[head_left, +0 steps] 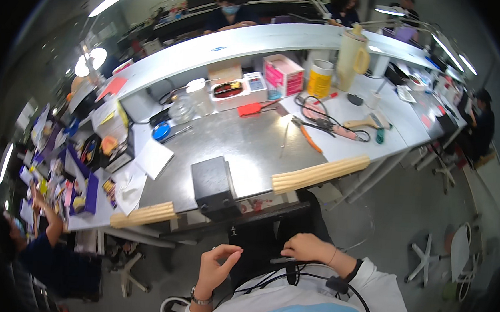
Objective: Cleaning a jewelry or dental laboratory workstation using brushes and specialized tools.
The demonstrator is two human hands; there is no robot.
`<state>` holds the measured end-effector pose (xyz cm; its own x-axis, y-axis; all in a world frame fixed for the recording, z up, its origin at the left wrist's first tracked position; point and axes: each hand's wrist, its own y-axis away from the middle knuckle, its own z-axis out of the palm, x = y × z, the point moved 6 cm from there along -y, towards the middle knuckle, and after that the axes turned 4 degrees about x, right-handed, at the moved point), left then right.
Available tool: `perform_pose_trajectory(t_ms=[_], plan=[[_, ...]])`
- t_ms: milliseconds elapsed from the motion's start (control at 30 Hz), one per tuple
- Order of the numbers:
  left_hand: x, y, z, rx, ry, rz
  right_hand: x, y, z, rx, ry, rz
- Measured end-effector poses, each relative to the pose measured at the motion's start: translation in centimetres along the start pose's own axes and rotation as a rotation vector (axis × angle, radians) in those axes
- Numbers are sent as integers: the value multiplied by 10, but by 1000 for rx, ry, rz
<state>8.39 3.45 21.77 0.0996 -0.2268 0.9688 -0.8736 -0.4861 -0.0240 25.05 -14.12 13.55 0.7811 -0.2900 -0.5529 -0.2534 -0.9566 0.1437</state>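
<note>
Both hands are over my dark-trousered lap, in front of the bench. My left hand (216, 267) has its thumb and bent fingertips drawn close together; anything between them is too small to make out. My right hand (307, 248) has its fingers curled in and points left; whatever it may hold is hidden. A small grey metallic piece (281, 260) shows just below the right fingertips. Nearest on the bench is a black metal block (213, 182) at the front edge, apart from both hands. Black cables (311, 276) run across my white top beneath the hands.
Ribbed wooden strips (321, 174) line the front edge of the metal-topped bench (168, 189). Orange-handled pliers (310, 138), a handpiece tool (343, 131) and a brush (369, 122) lie at the right. A glass jar (181, 110) stands behind. A co-worker (55, 255) sits at left.
</note>
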Motion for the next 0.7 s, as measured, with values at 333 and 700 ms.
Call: perform_pose_trajectory(t_ms=[333,700], plan=[[17,-16,-11,193,-47,80,37,15,-294,766,151,-132],[56,10,-13,312,-466,24,259,-68,-512,1252,397,576]])
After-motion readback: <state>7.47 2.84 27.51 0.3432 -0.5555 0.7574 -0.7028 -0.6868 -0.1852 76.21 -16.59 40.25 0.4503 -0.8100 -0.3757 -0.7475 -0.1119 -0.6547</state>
